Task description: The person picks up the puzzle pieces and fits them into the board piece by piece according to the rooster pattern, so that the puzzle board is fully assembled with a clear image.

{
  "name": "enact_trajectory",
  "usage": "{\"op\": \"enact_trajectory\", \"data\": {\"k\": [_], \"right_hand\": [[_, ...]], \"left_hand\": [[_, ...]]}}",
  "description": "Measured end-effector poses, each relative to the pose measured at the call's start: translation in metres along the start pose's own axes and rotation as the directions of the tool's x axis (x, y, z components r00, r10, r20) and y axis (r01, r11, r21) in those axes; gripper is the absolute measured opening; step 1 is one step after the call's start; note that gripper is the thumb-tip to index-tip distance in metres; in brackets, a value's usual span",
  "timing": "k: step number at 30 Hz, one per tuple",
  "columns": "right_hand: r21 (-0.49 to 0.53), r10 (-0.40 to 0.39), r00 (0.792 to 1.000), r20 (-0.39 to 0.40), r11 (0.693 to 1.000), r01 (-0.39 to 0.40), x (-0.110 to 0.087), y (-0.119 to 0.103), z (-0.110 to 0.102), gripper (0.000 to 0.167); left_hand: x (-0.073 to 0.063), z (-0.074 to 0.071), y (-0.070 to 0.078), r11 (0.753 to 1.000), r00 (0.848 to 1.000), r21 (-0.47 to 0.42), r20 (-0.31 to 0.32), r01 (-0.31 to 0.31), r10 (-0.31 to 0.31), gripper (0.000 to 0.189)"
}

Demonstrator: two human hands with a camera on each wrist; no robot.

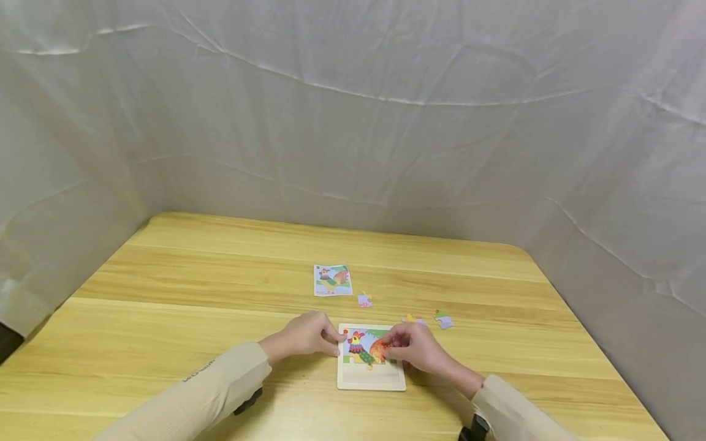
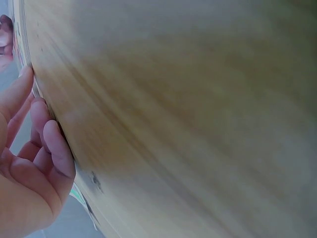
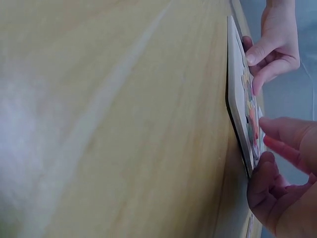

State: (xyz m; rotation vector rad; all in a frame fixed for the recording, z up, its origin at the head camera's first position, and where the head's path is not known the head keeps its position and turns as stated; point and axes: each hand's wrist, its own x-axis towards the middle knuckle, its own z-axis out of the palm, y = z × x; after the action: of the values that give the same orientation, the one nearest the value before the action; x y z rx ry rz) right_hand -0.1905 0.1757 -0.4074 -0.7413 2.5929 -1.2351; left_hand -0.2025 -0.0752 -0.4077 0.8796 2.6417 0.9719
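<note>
A shallow puzzle tray (image 1: 371, 386) with a pale rim lies on the table in the head view. Joined pieces in its upper part show a rooster (image 1: 358, 348), while bare backing shows along the bottom. My left hand (image 1: 309, 334) holds the tray's left edge, thumb near the rim and other fingers curled low beside it. Over the right side, my right hand (image 1: 416, 349) pinches an orange-tailed puzzle piece (image 1: 378, 350) between thumb and forefinger, at its place among the joined pieces. Its remaining fingers curl by the tray's right edge; they partly hide the piece.
A printed rooster card (image 1: 333, 280) lies beyond the tray. Loose puzzle pieces lie on the wooden table (image 1: 220, 269): one (image 1: 364, 301) near the card, another (image 1: 444, 320) to the right, and a yellowish one (image 1: 415, 319) just past my right hand. Grey cloth (image 1: 353, 135) hangs around the table.
</note>
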Motion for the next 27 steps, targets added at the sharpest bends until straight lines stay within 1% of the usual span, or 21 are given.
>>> {"op": "enact_trajectory", "data": {"k": [3,9,16,20,23,27], "right_hand": [[-0.029,-0.040,0.999,0.011,0.999,0.041,0.0010,-0.0001,-0.0001,0.016],[-0.077,-0.035,0.999,0.031,0.996,0.037,0.0001,0.0004,0.0017,0.021],[-0.128,-0.072,0.997,0.036,0.989,0.076,0.0019,0.0011,0.0026,0.019],[-0.164,-0.088,0.995,0.057,0.982,0.096,0.0031,0.0002,0.0012,0.017],[-0.155,-0.092,0.992,0.083,0.982,0.104,0.0034,-0.0001,-0.0006,0.017],[-0.094,-0.077,0.991,0.113,0.992,0.088,0.0015,0.0009,-0.0055,0.020]], "left_hand": [[-0.0002,-0.0002,0.0000,1.000,1.000,0.001,0.000,0.001,-0.001,0.022],[-0.0007,-0.0009,0.0011,1.000,1.000,-0.008,0.004,0.004,-0.004,0.022],[-0.0002,-0.0005,0.0007,1.000,1.000,-0.008,0.005,0.008,-0.008,0.023],[0.0002,-0.0002,0.0003,1.000,1.000,-0.004,0.007,0.004,-0.003,0.023],[0.0003,-0.0003,-0.0001,1.000,1.000,-0.011,0.008,0.007,-0.007,0.023],[0.0005,-0.0004,-0.0001,1.000,1.000,-0.013,0.009,0.011,-0.011,0.022]]}}
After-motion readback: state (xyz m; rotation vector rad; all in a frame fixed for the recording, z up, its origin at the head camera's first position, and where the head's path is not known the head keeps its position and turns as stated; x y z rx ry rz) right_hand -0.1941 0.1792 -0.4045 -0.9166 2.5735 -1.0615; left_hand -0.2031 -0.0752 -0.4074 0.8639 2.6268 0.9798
